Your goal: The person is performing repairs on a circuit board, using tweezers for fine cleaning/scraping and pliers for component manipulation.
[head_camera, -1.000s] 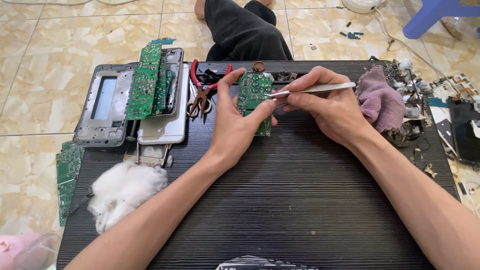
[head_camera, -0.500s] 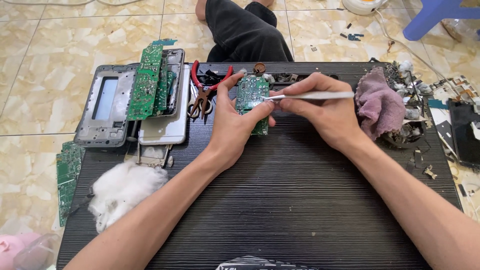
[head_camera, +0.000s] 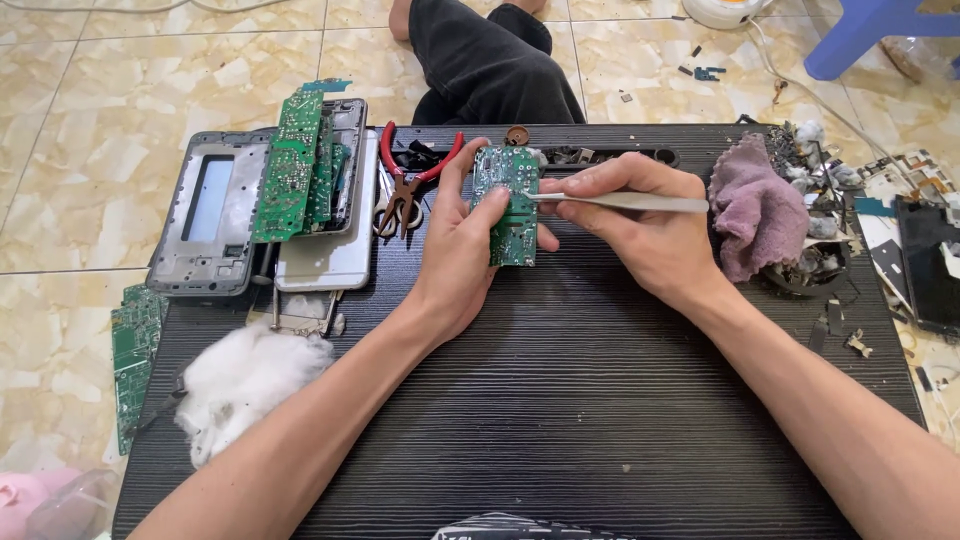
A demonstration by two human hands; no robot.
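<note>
My left hand [head_camera: 458,250] holds a small green circuit board [head_camera: 513,205] upright above a black ribbed table [head_camera: 560,420], thumb across the board's face. My right hand [head_camera: 640,235] grips metal tweezers [head_camera: 625,201] that lie almost level, their tip touching the board near its upper middle. Both forearms reach in from the bottom of the view.
Red-handled pliers [head_camera: 410,180] lie left of the board. Grey phone frames [head_camera: 215,225] with green boards [head_camera: 295,165] stacked on them sit at the far left. White cotton [head_camera: 245,380], a purple cloth [head_camera: 755,215], small parts at right, a seated person's dark-trousered leg [head_camera: 490,65] beyond the table.
The tweezers have levelled out and their tip has stayed on the board. Both hands and the board have shifted only slightly.
</note>
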